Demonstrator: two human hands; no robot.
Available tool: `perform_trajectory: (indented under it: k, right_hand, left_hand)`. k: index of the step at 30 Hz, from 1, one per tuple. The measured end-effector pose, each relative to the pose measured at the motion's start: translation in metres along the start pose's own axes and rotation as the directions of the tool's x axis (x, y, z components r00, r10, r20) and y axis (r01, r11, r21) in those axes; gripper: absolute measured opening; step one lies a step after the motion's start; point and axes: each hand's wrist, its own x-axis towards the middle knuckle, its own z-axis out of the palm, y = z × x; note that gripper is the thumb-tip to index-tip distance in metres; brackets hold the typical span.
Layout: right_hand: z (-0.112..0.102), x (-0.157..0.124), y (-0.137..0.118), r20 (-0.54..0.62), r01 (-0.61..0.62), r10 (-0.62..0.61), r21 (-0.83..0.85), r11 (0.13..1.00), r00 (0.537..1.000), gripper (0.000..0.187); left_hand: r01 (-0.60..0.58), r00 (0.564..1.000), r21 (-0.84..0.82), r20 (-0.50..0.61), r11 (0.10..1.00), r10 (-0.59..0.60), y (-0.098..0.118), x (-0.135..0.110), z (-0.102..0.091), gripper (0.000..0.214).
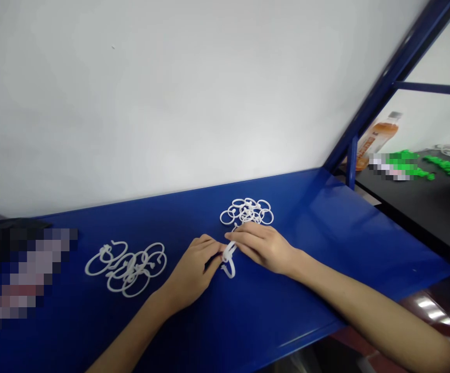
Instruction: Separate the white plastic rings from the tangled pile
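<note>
A white plastic ring [229, 260] is pinched between both hands over the blue table [326, 243]. My left hand [194, 272] grips its left side with curled fingers. My right hand [264, 246] holds its upper part with fingers pressed together. Just beyond my right hand lies a pile of several closed white rings [247, 211]. To the left of my left hand lies a second pile of several white rings [127, 264], some of them sprung open.
A white wall rises behind the table. A blue frame post [351, 166] stands at the right. Past it, a dark table [415, 202] carries an orange bottle [375, 140] and green parts [443, 166]. A blurred patch covers the left edge.
</note>
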Motion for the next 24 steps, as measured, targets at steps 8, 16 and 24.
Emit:
perform_trajectory:
  k: [8,16,24]
  right_hand:
    - [-0.001,0.001,0.007,-0.065,-0.121,0.116,-0.094,0.988,0.991,0.026]
    - [0.003,0.001,0.0,-0.053,-0.262,0.257,-0.176,0.949,0.965,0.028]
    - [0.007,0.001,-0.004,-0.042,-0.278,0.275,-0.203,0.939,0.961,0.035]
  left_hand:
    - [0.0,0.995,0.312,-0.099,0.95,0.032,-0.02,-0.003,-0.009,0.039]
    - [-0.109,0.972,0.301,-0.167,0.947,0.165,-0.004,-0.005,-0.003,0.043]
    - [-0.228,0.868,0.392,-0.332,0.891,0.369,0.004,-0.004,0.002,0.018]
